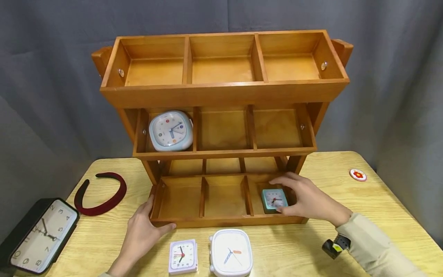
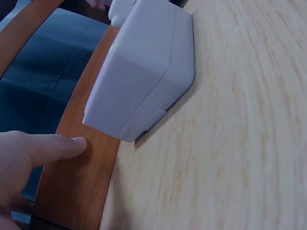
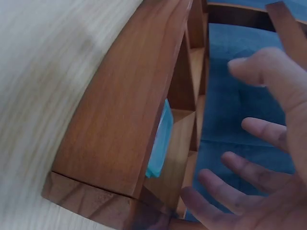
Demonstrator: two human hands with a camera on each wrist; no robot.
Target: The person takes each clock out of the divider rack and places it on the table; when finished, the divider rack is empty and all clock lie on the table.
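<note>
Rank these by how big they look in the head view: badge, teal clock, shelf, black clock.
Largest to smallest:
1. Shelf
2. Black clock, slightly cut off by the picture's edge
3. Teal clock
4. Badge

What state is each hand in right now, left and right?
Left hand: open, touching the lowest tray.
Right hand: open, holding nothing, near the teal clock.
</note>
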